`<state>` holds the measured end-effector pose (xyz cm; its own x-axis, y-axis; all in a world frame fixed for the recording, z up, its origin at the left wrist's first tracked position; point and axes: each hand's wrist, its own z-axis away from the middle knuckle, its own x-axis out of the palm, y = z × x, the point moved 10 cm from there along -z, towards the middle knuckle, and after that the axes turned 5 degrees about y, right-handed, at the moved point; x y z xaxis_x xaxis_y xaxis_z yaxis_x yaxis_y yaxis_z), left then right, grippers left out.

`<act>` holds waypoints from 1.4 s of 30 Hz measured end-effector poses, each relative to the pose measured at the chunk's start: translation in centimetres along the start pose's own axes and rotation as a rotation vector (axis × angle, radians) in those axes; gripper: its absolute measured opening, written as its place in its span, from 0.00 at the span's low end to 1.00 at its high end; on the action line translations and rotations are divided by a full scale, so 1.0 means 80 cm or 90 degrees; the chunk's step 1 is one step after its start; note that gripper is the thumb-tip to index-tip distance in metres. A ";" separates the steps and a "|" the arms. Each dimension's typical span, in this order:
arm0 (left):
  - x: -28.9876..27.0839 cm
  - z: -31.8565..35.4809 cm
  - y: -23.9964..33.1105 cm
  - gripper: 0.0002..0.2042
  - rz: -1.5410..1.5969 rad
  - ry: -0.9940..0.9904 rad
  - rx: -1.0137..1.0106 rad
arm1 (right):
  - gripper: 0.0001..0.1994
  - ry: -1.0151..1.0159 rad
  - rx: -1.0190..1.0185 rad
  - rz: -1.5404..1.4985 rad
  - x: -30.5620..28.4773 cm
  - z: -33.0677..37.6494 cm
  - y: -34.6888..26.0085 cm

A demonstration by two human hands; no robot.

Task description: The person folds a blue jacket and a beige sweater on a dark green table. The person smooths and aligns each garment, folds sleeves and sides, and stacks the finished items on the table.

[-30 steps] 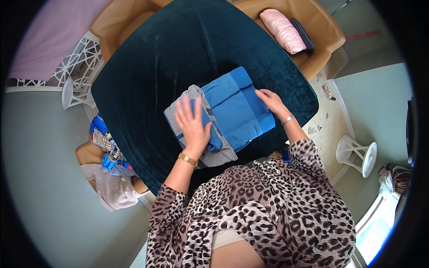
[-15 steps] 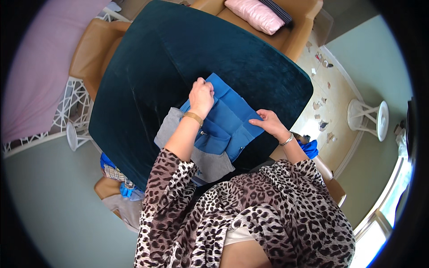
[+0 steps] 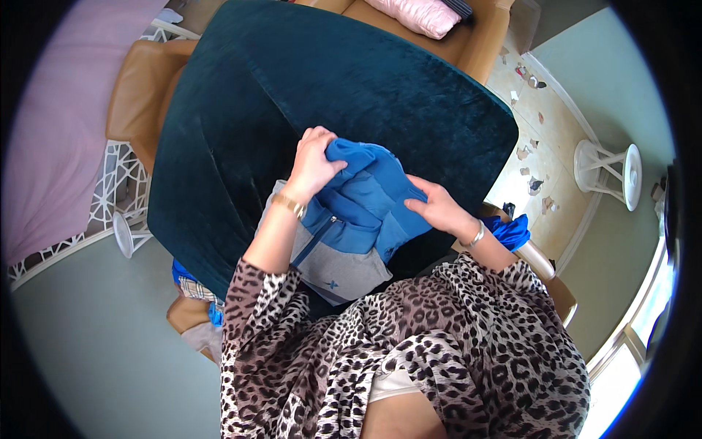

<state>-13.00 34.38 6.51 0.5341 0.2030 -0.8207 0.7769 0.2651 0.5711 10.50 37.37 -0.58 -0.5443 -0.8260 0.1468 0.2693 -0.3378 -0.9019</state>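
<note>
A blue and grey zip-up jacket [image 3: 360, 201] lies gathered on the dark teal velvet cover of the table [image 3: 307, 66], close to my body. My left hand [image 3: 316, 164] grips the bunched blue fabric at the garment's far left edge. At the right edge, my right hand [image 3: 440, 208] pinches the blue cloth between thumb and fingers. Between the hands the blue part sags in folds. A zipper and a small dark emblem show on the grey part nearest me.
Tan leather chairs [image 3: 135, 99] stand around the table. A pink satin cushion [image 3: 424, 14] rests on the far one. Blue cloth [image 3: 510, 233] lies on a seat at right. White round-topped stools [image 3: 614, 175] stand at both sides. Plaid and blue clothes [image 3: 196, 289] hang at lower left.
My left hand has shifted slightly left and bunched the far edge of the blue fabric, which lay flatter before. More of the zipper and grey front shows. The view has shifted a little.
</note>
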 end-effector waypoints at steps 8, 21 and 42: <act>-0.063 0.140 -0.018 0.17 0.114 0.304 -0.039 | 0.42 -0.045 -0.018 0.282 0.073 0.043 -0.065; 0.041 0.217 -0.064 0.29 1.061 0.394 -0.382 | 0.54 -0.290 -0.078 0.479 0.150 0.022 -0.038; 0.069 0.265 -0.072 0.14 0.764 0.269 -0.705 | 0.42 -0.159 -0.636 0.523 0.170 0.037 -0.060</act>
<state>-7.51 14.01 -1.65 0.3445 0.9387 0.0118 -0.6618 0.2339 0.7122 4.17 26.40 6.94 -0.3157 -0.7263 -0.6106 -0.3086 0.6871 -0.6578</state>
